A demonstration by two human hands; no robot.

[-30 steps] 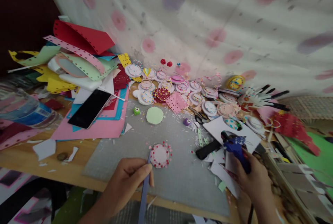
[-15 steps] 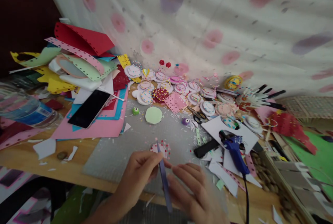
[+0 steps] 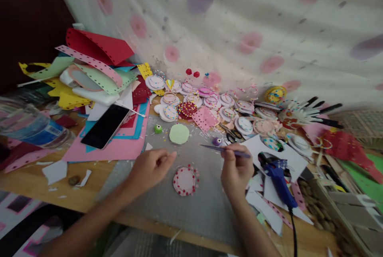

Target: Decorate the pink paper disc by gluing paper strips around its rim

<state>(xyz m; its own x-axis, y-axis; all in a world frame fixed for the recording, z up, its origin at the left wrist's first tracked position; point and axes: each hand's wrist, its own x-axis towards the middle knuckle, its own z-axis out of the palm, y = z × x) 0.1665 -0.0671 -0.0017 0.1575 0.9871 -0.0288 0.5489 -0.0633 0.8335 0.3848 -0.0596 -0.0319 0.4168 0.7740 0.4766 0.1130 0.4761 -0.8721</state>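
My right hand grips purple tweezers, their tip pointing left over the grey mat. My left hand hovers at the mat's left part with its fingers curled; whether anything is pinched in them is too small to tell. Between the hands lies a round pink piece edged with red and pink beads. Farther back on the mat are a pale green disc, a small green one-eyed figure and a small purple figure.
Many small paper hats stand along the back. At the left are a phone, a plastic bottle and coloured sheets. A blue glue gun, scissors and paper scraps lie at the right.
My hands have moved apart, uncovering the beaded pink piece. The tweezers have swung from upright between the hands to nearly level in my right hand. The view has shifted slightly.
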